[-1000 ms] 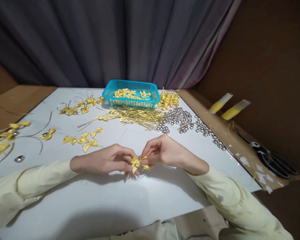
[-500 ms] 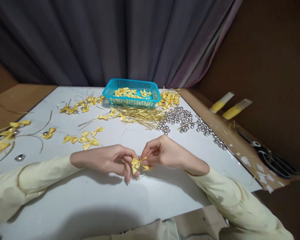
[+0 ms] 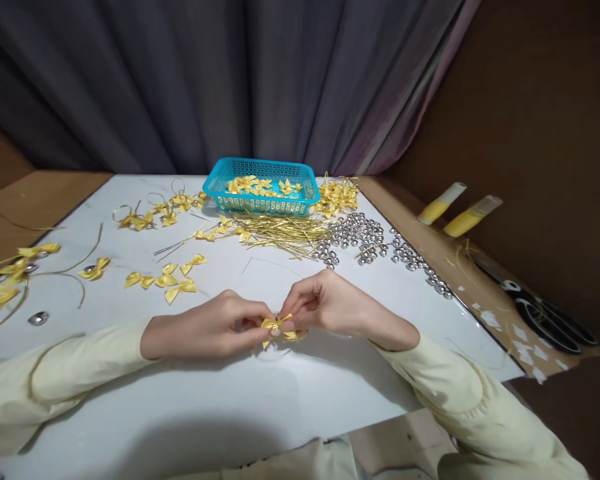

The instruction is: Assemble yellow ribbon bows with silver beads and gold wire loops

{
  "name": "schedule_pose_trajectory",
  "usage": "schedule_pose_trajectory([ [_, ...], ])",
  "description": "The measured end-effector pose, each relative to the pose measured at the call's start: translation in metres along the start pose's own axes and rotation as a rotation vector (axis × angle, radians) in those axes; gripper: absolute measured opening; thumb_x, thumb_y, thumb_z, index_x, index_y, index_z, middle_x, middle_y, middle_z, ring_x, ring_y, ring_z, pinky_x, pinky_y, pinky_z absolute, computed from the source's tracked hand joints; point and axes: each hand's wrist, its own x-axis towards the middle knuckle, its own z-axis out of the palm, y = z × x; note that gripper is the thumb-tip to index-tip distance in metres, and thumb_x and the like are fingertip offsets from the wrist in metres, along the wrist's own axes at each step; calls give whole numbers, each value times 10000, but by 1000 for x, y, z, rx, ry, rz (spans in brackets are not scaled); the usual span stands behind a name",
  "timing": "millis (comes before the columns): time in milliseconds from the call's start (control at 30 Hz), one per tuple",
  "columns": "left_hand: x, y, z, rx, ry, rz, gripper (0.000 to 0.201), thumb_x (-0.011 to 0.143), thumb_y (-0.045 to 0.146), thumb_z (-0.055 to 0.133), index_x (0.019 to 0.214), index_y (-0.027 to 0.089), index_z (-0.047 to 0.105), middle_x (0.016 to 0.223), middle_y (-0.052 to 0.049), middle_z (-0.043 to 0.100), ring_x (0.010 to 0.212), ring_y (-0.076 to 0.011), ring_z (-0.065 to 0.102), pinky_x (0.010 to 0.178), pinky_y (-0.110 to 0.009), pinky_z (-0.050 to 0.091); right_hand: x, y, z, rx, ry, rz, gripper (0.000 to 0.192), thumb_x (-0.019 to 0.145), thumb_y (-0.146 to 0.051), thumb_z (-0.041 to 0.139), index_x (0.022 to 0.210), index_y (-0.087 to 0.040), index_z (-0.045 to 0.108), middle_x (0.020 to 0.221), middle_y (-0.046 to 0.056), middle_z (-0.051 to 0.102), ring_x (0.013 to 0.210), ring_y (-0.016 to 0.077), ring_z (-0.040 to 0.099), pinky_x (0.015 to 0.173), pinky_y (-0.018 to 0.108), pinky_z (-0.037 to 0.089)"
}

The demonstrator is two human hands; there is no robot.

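Between my two hands, just above the white tabletop, is a yellow ribbon bow point(image 3: 277, 327). My left hand point(image 3: 225, 325) pinches the bow's left side between thumb and forefinger. On the other side, the fingertips of my right hand point(image 3: 325, 307) are closed on its right loop. A pale spot shows at the middle of the bow; I cannot make out what it is. Several loose yellow bows point(image 3: 168, 275) lie beyond my left hand. Past my right hand is a spread of silver heart-shaped pieces point(image 3: 357, 230).
A blue basket point(image 3: 260, 203) holding yellow bows stands at the back. In front of it lies a bundle of gold cords point(image 3: 285, 230). Finished-looking bows with cords point(image 3: 15, 270) lie at left. Black scissors point(image 3: 547, 323) and two yellow tubes point(image 3: 443, 203) are on the right.
My left thumb and forefinger have closed on the bow's left side, where the fingers were looser and spread below it. My right hand keeps its pinch in nearly the same place.
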Motion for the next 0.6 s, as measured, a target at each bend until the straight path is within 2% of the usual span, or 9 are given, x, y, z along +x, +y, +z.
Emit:
schedule_pose_trajectory([
  [233,1,1,-2,-75,-8,39,244,920,247,434,869,135,645,611,-19,672,516,-83,584,537,-155,427,-1,1,-1,-8,-14,-22,55,669,-142,687,719,-133,666,657,8,681,595,93,629,579,187,494],
  [433,2,2,-2,-214,-34,-15,236,926,236,438,925,111,639,686,-39,705,559,-90,637,547,-151,448,-1,-1,-1,-21,-6,-30,48,669,-120,666,717,-127,666,648,6,677,578,85,618,572,185,491],
  [600,-1,3,4,-172,28,-45,235,923,251,435,938,121,630,662,-29,695,567,-93,628,535,-154,432,-1,-1,-1,-36,22,-27,60,656,-109,668,715,-123,670,644,9,675,580,90,615,565,188,485],
])
